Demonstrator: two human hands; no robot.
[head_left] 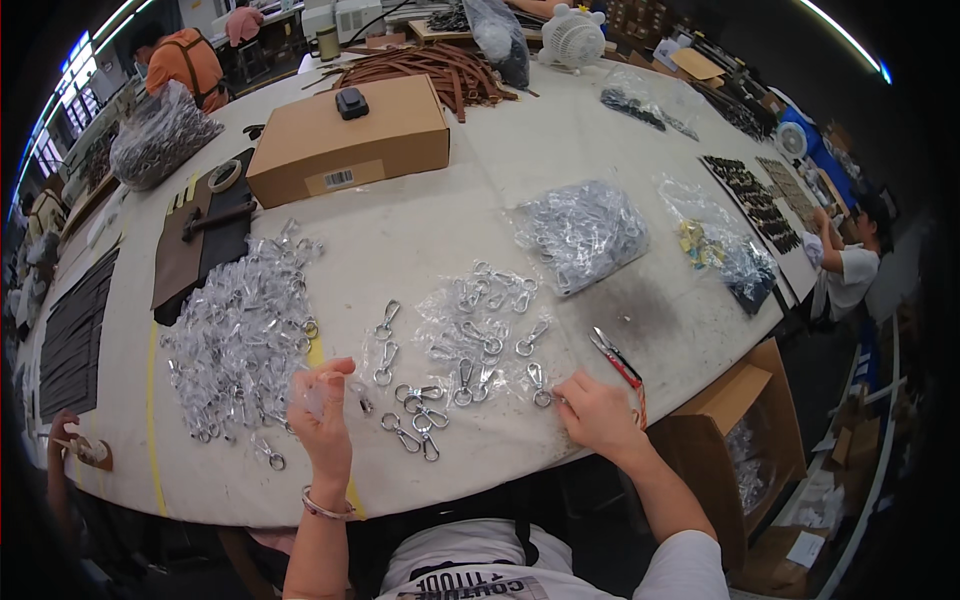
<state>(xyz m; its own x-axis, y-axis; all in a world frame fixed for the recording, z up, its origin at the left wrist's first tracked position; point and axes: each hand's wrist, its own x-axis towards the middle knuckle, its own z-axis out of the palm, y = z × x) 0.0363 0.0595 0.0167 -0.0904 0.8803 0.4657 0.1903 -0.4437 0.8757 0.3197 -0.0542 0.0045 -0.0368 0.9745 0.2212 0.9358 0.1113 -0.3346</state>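
The metal clip [537, 378] lies flat on the desk [490, 455], to the right of the cluster of bare clips [430, 412], with its ring toward the person. The right grip [597, 412] is farther right of that cluster, its fingertips at or just beside the ring; I cannot tell whether they are together on it. The left grip [322, 400], left of the cluster, is closed on a clear wrapper [309, 392]. Beyond it, farther left of the cluster, spreads the pile of wrapped clips [240, 335].

The clip should be light, hard and sturdy, though its shiny metal may slip and its ring probably swings. The body, just above the ring, looks the surest hold; the wrapper is likely soft, slick and easily crumpled.
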